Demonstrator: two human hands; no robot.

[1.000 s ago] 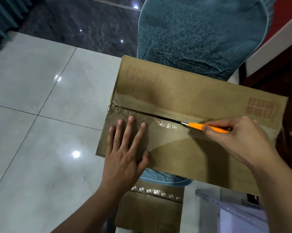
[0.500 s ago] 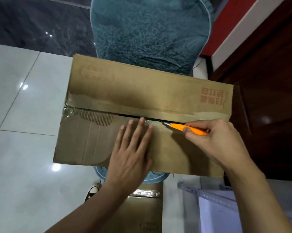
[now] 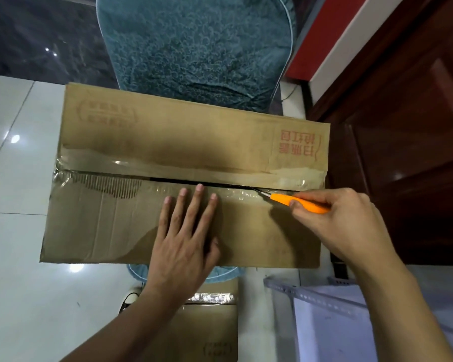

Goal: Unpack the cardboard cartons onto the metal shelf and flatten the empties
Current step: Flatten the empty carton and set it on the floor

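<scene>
Room: tiled floor [image 3: 16,231], frame left. Centre: carton [image 3: 168,131] seam mostly slit, right end uncut; left hand [image 3: 183,246] flat, fingers straight, pressing flap; right hand [image 3: 345,226] grips knife [image 3: 298,203]. Unpacking, flattening pending.

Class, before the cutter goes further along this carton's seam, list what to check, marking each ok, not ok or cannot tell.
1. Left hand flat, steadying carton: ok.
2. Right hand grips orange cutter: ok.
3. Blade tip in seam: ok.
4. Left fingertips apart from blade: ok, though at the seam.
5. Tape right of blade slit: not ok.
6. Contents clear beneath blade: cannot tell.
</scene>
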